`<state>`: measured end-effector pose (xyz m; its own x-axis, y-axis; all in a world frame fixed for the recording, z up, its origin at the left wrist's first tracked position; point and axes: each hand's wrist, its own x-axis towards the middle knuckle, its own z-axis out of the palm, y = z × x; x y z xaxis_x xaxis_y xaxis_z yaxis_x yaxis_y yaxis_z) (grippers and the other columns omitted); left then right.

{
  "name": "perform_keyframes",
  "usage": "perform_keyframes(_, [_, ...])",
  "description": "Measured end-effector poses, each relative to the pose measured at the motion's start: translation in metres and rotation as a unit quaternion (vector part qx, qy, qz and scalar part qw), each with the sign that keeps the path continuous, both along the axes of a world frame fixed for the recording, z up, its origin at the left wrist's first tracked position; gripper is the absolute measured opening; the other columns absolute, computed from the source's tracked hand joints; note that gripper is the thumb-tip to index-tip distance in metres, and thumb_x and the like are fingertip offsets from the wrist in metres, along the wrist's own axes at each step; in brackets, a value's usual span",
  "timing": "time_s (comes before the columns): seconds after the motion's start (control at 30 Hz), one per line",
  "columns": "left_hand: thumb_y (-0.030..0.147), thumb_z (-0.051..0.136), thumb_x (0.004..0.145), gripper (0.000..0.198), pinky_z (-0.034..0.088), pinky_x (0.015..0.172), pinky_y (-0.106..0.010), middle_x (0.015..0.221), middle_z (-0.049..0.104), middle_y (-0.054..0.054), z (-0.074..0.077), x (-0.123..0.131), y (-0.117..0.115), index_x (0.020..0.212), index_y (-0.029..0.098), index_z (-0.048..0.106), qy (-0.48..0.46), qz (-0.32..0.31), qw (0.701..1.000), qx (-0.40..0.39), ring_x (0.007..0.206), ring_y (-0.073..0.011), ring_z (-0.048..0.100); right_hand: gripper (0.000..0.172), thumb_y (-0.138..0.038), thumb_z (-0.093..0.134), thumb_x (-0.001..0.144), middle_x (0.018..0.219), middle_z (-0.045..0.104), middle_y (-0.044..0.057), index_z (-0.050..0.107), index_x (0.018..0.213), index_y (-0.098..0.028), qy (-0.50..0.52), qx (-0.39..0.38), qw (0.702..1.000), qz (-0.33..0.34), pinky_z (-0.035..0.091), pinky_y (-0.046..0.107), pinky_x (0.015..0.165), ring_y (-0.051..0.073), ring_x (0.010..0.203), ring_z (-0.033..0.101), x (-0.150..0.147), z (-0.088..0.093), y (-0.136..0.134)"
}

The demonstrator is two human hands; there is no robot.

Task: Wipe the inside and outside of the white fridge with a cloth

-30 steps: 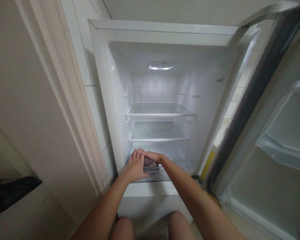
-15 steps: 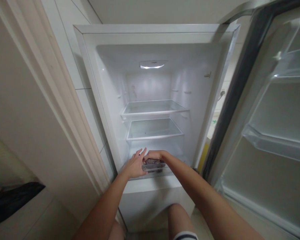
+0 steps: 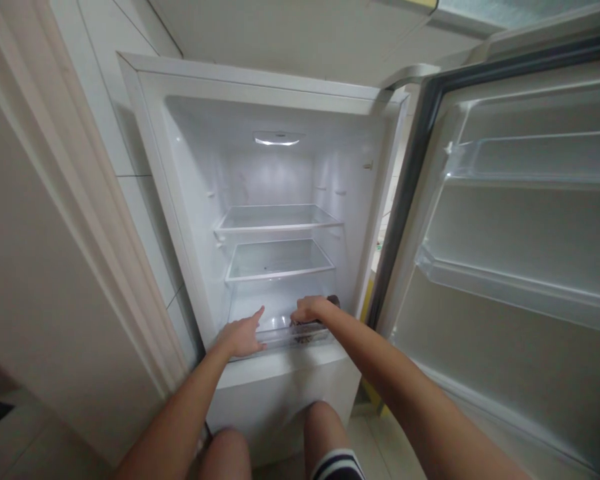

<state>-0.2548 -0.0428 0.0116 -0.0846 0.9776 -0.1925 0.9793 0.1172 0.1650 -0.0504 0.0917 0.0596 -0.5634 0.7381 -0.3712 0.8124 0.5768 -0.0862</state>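
Note:
An open white fridge (image 3: 145, 167) stands before me, its light on. My right hand (image 3: 307, 309) is closed over a small clear container with dark contents (image 3: 307, 331), low inside at the clear bottom drawer (image 3: 275, 327). My left hand (image 3: 240, 335) rests at the drawer's front left edge, fingers apart, a forefinger pointing inward, holding nothing. Part of the container is hidden under my right hand.
Two glass shelves (image 3: 277, 219) (image 3: 279, 261) sit bare above the drawer. The fridge door (image 3: 520, 280) swings open on the right with clear door bins (image 3: 510, 283). A door frame and wall (image 3: 55, 233) close off the left. My knees (image 3: 325, 427) are below.
My left hand has come off the container and moved left to the drawer's edge. My right hand has carried the container a little right and deeper. My view has shifted right.

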Motion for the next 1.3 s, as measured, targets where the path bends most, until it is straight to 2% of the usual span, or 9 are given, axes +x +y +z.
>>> perform_keyframes(0.1, [0.053,0.073,0.078,0.097,0.055,0.102,-0.046,0.141,0.074,-0.010,0.000,0.003,-0.002,0.166,0.030,0.041,0.008,0.002,1.000,-0.002,0.128,-0.0372,0.070,0.064,-0.052,0.064,0.092,0.136,0.066,0.027,0.073,0.139,-0.010,0.002,0.043,0.999,0.011,0.052,0.055,0.109,0.042,0.130,0.064,0.004,-0.003,-0.008])
perform_keyframes(0.17, [0.052,0.072,0.078,0.066,0.056,0.097,-0.046,0.128,0.080,-0.011,0.001,0.005,-0.002,0.141,0.031,0.070,0.014,0.006,1.000,-0.004,0.120,-0.0378,0.074,0.062,-0.054,0.063,0.093,0.135,0.067,0.026,0.075,0.135,-0.010,0.019,0.068,0.997,0.030,0.051,0.052,0.110,0.042,0.130,0.064,0.010,-0.005,-0.012])
perform_keyframes(0.23, [0.051,0.072,0.077,0.039,0.057,0.092,-0.045,0.117,0.082,-0.010,0.002,0.006,-0.002,0.109,0.031,0.082,0.018,0.009,1.000,-0.008,0.113,-0.0380,0.076,0.060,-0.058,0.061,0.093,0.132,0.069,0.023,0.078,0.129,-0.012,0.040,0.082,0.995,0.047,0.053,0.047,0.106,0.039,0.127,0.066,0.019,-0.006,-0.013])
perform_keyframes(0.3, [0.049,0.072,0.075,0.029,0.057,0.088,-0.044,0.111,0.083,-0.010,0.002,0.006,-0.001,0.094,0.030,0.083,0.018,0.009,1.000,-0.013,0.110,-0.0380,0.077,0.059,-0.062,0.059,0.093,0.127,0.073,0.019,0.081,0.122,-0.016,0.053,0.079,0.994,0.053,0.056,0.040,0.097,0.036,0.118,0.071,0.027,-0.007,-0.012])
perform_keyframes(0.43, [0.046,0.076,0.069,0.029,0.056,0.084,-0.041,0.108,0.084,-0.010,0.004,0.004,0.003,0.092,0.030,0.083,0.010,0.006,1.000,-0.022,0.106,-0.0368,0.078,0.052,-0.058,0.058,0.093,0.116,0.076,0.017,0.084,0.113,-0.017,0.062,0.085,0.994,0.039,0.056,0.033,0.083,0.032,0.105,0.075,0.031,-0.012,-0.009])
perform_keyframes(0.63, [0.047,0.077,0.067,0.030,0.055,0.080,-0.038,0.106,0.084,-0.008,0.005,0.000,0.009,0.091,0.030,0.083,-0.004,0.004,1.000,-0.020,0.103,-0.0342,0.078,0.051,-0.055,0.061,0.093,0.110,0.075,0.021,0.084,0.107,-0.012,0.091,0.152,0.984,0.032,0.055,0.038,0.085,0.034,0.101,0.073,0.016,-0.025,-0.006])
perform_keyframes(0.8, [0.047,0.078,0.066,0.031,0.054,0.079,-0.036,0.107,0.083,-0.008,0.002,-0.006,0.022,0.091,0.029,0.081,-0.011,0.015,1.000,-0.020,0.103,-0.0329,0.077,0.049,-0.044,0.042,0.106,0.124,0.069,0.019,0.078,0.118,-0.012,0.153,0.262,0.953,0.024,0.049,0.041,0.100,0.032,0.119,0.064,0.016,-0.029,-0.005])
perform_keyframes(0.97, [0.043,0.077,0.066,0.026,0.053,0.075,-0.035,0.099,0.083,-0.006,0.003,-0.009,0.036,0.087,0.028,0.081,-0.016,0.013,0.999,-0.028,0.097,-0.0314,0.078,0.043,-0.043,0.046,0.107,0.132,0.065,0.016,0.074,0.125,-0.015,0.190,0.309,0.930,0.051,0.042,0.040,0.108,0.029,0.125,0.057,0.025,-0.036,-0.006])
perform_keyframes(1.3, [0.044,0.077,0.065,0.028,0.052,0.076,-0.034,0.103,0.084,-0.007,0.005,-0.009,0.043,0.088,0.028,0.082,-0.016,0.013,1.000,-0.022,0.100,-0.0308,0.077,0.050,-0.053,0.049,0.102,0.117,0.074,0.017,0.082,0.111,-0.017,0.142,0.188,0.972,-0.006,0.054,0.036,0.091,0.030,0.109,0.070,0.009,-0.034,0.014])
